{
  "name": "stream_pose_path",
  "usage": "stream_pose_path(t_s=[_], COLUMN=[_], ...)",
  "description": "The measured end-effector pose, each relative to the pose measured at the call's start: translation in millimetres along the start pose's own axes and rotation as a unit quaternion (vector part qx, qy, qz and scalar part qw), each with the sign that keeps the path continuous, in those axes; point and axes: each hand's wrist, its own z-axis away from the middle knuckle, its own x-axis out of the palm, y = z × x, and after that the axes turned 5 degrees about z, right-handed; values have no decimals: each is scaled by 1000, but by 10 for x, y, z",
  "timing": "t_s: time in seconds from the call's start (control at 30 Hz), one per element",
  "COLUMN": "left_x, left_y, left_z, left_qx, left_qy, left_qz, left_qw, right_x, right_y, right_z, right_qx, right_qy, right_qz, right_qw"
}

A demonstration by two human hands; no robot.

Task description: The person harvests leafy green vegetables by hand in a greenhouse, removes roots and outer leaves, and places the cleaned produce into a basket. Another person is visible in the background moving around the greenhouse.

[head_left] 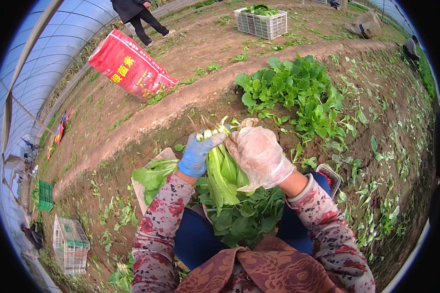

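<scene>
My left hand (pixel 198 154), in a blue glove, grips a bunch of leafy greens (pixel 223 175) near its pale root ends. The leaves hang down towards my lap. My right hand (pixel 258 155), in a loose translucent plastic glove, is curled against the same bunch at the stems; its fingertips are partly hidden. Below the bunch, a pile of darker green leaves (pixel 247 216) lies between my knees. Beside my left forearm, more light green leaves (pixel 156 175) rest on a pale board-like surface (pixel 138 192).
Leafy plants (pixel 289 84) grow ahead on the right. A red printed sack (pixel 132 66) stands ahead left. Farther off are a white crate of greens (pixel 262 25) and a standing person (pixel 139 16). Crates (pixel 71 245) stand at left; a tied bunch (pixel 121 276) lies nearby.
</scene>
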Motion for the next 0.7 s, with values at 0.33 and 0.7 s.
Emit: stream_pose_path(t_s=[0.33,0.7], left_x=[-120,-26], left_y=[48,246], left_z=[107,161], left_qx=[-92,-28], left_qy=[-124,-102], left_qz=[-22,-24], left_qw=[988,994], right_x=[206,183], right_y=[179,174], right_z=[-95,0], right_qx=[72,208], right_qy=[-37,-183], right_qz=[-451,-581], right_qw=[889,765])
